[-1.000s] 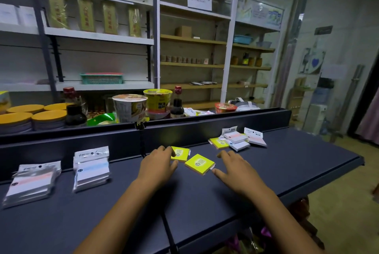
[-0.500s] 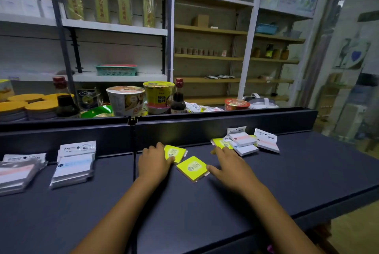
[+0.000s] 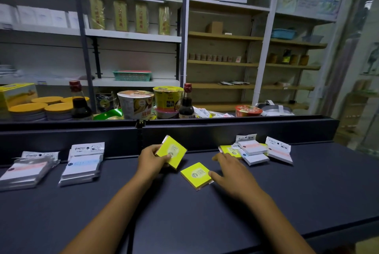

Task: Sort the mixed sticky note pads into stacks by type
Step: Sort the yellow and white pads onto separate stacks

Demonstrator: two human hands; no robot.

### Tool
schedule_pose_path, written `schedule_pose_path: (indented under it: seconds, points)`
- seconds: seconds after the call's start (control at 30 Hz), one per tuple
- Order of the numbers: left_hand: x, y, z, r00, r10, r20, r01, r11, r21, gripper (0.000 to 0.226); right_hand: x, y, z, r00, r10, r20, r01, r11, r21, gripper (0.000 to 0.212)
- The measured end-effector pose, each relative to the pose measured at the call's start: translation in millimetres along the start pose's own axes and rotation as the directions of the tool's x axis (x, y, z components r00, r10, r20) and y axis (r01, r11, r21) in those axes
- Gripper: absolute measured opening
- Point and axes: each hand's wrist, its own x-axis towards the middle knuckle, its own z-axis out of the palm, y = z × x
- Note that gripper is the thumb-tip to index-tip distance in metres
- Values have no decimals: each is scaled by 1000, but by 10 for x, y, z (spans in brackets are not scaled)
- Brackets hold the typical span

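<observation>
Left hand (image 3: 150, 159) pinches a tilted yellow pad (image 3: 171, 151), its lower edge hidden; right hand (image 3: 231, 170), fingers spread, touches a flat yellow pad (image 3: 195, 174) at centre frame.

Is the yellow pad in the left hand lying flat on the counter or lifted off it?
Lifted. The left hand grips the yellow pad tilted, its far edge raised against the counter's back wall, unlike the other yellow pad lying flat.

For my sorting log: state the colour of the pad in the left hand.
Bright yellow pad, left hand, head view.
</observation>
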Motion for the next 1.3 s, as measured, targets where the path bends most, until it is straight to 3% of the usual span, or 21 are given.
schedule_pose_path:
  seconds: [0.17,0.27,0.53,0.7,0.8,0.97,1.3]
  points:
    - [-112,202,-32,1000,12,28,-1,930,-368,33,16,-43,72,1000,-4,21,4,1000,22,40]
    - [-163,268,-38,998,24,55,7,864,-503,31,17,-75,104,1000,-5,29,4,1000,6,40]
    - [-171,285,-40,997,59,54,-18,820,-572,29,-14,-165,182,993,89,83,-78,988,-130,74]
    - [-196,284,-46,996,66,55,-24,827,-561,30,-30,-249,187,985,161,53,-156,983,-96,79]
    - [-220,293,-51,996,70,51,-29,822,-568,30,-37,-304,182,982,186,46,-186,983,-1,76]
    - [-264,317,-88,996,79,37,-43,815,-577,28,-98,-405,207,988,157,-2,-148,932,330,56]
    - [-528,294,-469,991,135,-12,-117,804,-582,33,-316,-617,286,947,288,-139,-76,625,777,71]
